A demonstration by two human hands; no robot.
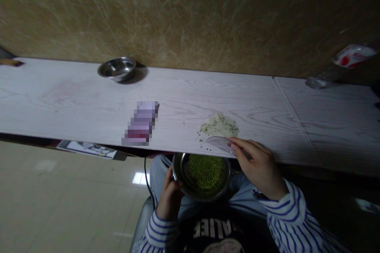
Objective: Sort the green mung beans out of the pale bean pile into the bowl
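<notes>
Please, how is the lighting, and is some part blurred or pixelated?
Head view: dim, darkest at lower right; glare on the floor, a shadow right of the far bowl; head view: coarse pixels mask the oblong purple thing, and the bottle looks soft.

Beans (207,172) in bowl (183,170), grains (221,126) behind

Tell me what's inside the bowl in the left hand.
Small green beans lie in the steel bowl held by the left hand; the bottom beneath them is covered.
</notes>
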